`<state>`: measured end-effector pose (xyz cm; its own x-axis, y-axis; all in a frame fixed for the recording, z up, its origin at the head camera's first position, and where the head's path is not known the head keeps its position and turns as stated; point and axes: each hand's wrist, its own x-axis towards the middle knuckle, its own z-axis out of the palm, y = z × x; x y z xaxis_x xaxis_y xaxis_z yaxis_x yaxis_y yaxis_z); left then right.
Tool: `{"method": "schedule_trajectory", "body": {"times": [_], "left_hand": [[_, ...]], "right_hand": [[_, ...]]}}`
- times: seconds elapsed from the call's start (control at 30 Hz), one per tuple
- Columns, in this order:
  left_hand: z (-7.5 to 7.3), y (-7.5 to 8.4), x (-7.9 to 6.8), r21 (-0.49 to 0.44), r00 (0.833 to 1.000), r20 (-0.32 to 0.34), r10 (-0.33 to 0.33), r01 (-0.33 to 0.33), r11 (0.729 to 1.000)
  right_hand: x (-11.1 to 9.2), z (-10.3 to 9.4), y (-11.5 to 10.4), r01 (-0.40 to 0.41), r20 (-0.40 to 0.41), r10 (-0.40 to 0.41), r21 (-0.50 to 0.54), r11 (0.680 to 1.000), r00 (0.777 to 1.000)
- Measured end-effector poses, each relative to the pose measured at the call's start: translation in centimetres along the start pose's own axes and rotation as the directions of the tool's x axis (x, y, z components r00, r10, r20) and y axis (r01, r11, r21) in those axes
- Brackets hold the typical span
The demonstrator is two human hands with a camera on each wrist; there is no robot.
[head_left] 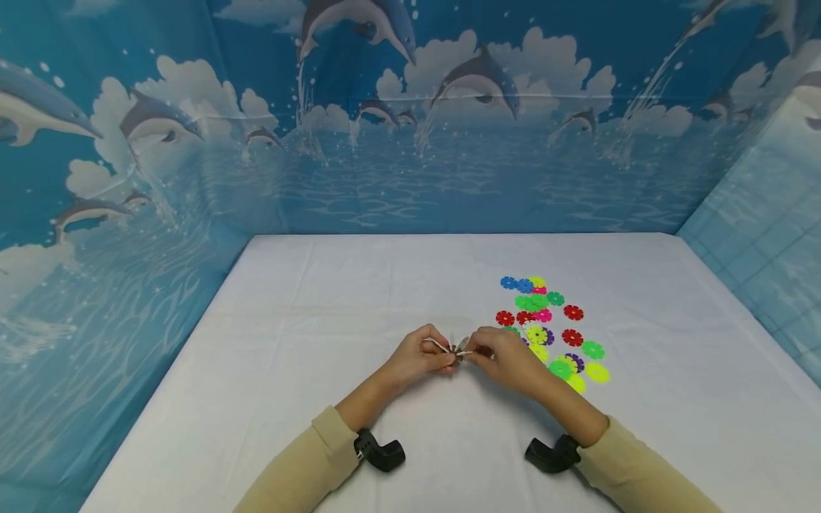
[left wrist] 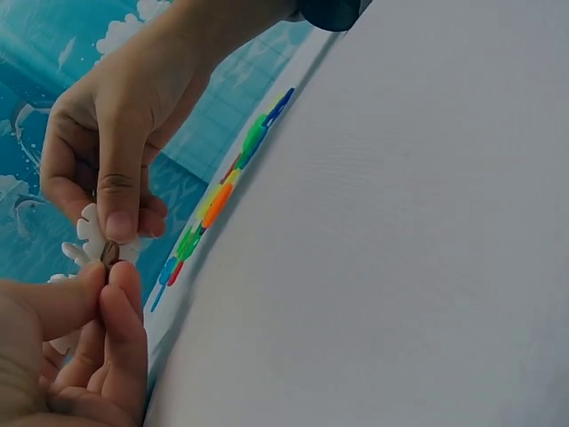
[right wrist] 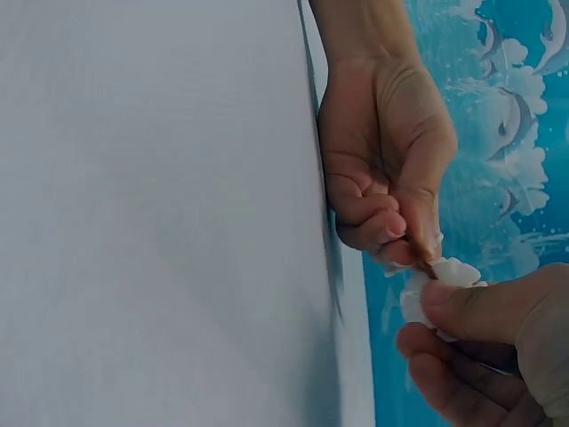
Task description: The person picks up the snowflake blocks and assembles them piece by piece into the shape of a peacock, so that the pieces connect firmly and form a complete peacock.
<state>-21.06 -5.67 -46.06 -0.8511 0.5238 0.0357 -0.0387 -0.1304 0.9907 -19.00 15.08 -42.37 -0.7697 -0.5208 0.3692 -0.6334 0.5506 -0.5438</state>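
Note:
My left hand [head_left: 417, 356] and right hand [head_left: 509, 360] meet over the middle of the white table around a small piece of joined notched plastic discs. The left thumb and fingers pinch a brown disc [left wrist: 109, 253], mostly covered by the fingertips. From the other side, my right thumb and fingers pinch a white disc [right wrist: 455, 271] set against the brown one. More white disc edges [left wrist: 73, 253] stick out around the brown disc in the left wrist view. The two hands' fingertips are close together, hiding how the discs slot into each other.
Right of the hands, loose notched discs lie scattered on the white cloth [head_left: 308, 399]: red discs [head_left: 573, 338], green discs [head_left: 593, 350], blue discs [head_left: 509, 283], yellow, pink and purple ones, some overlapping. A dolphin-printed curtain [head_left: 410, 178] stands behind the table and along both sides.

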Motion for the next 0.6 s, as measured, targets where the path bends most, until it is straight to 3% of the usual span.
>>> {"method": "schedule_trajectory", "body": {"times": [0.13, 0.27, 0.33, 0.43, 0.5, 0.6], "left_hand": [[0.2, 0.3, 0.0, -0.024, 0.996, -0.074, -0.046, 0.045, 0.999], [0.4, 0.4, 0.1, -0.034, 0.989, -0.131, -0.072, 0.069, 0.997], [0.4, 0.4, 0.1, -0.018, 0.988, -0.135, -0.075, 0.074, 0.997], [0.5, 0.4, 0.0, 0.007, 0.989, -0.127, -0.077, 0.078, 0.997], [0.5, 0.4, 0.0, 0.015, 0.990, -0.121, -0.077, 0.079, 0.997], [0.5, 0.4, 0.0, 0.015, 0.991, -0.111, -0.078, 0.080, 0.997]], "right_hand": [[0.1, -0.7, 0.5, -0.127, 0.003, 0.127, 0.023, 0.992, 0.992], [-0.1, -2.4, 2.0, -0.247, 0.002, 0.247, -0.005, 0.969, 0.969], [-0.3, -3.4, 3.0, -0.337, 0.004, 0.337, -0.030, 0.941, 0.942], [-0.6, -4.9, 4.4, -0.484, 0.012, 0.486, -0.073, 0.872, 0.874], [-0.7, -5.6, 5.1, -0.551, 0.017, 0.555, -0.099, 0.829, 0.832], [-0.8, -6.1, 5.8, -0.603, 0.014, 0.608, -0.117, 0.789, 0.794]]}}
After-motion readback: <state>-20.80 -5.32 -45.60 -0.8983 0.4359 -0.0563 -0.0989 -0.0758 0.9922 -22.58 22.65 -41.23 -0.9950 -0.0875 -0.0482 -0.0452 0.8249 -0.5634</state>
